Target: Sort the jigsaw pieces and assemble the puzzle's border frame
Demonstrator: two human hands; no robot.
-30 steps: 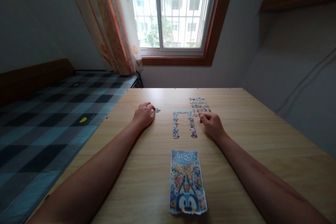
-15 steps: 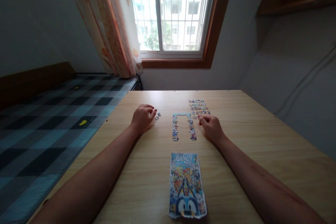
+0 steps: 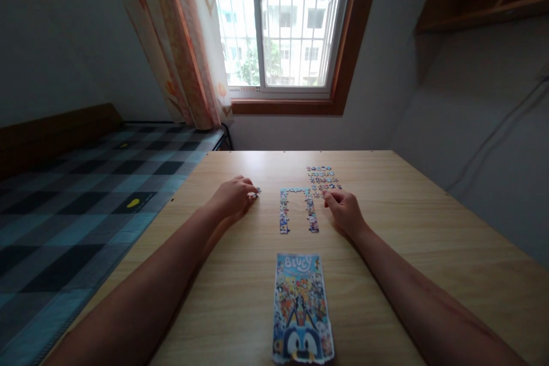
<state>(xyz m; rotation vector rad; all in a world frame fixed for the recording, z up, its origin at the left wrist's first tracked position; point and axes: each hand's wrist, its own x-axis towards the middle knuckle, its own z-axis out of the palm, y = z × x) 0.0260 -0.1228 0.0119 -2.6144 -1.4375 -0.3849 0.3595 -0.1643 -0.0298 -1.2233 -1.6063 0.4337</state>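
Observation:
My left hand rests on the table with its fingers bent down and closed at a few loose puzzle pieces, which they partly cover. On the other side, my right hand has thumb and index finger pinched together near the lower edge of the sorted pieces; whatever lies in the pinch is too small to make out. Between the hands is a partly joined puzzle border, with a top row and two sides around bare wood. A colourful Bluey puzzle packet lies flat in front of me.
The light wooden table reaches toward the wall below a barred window. A bed with a checked cover stands along the left, beside a patterned curtain. A wooden shelf hangs at upper right.
My left hand has moved slightly over the loose pieces, its fingers now reaching down onto them. My right hand keeps its pinch in nearly the same place. The view has shifted slightly.

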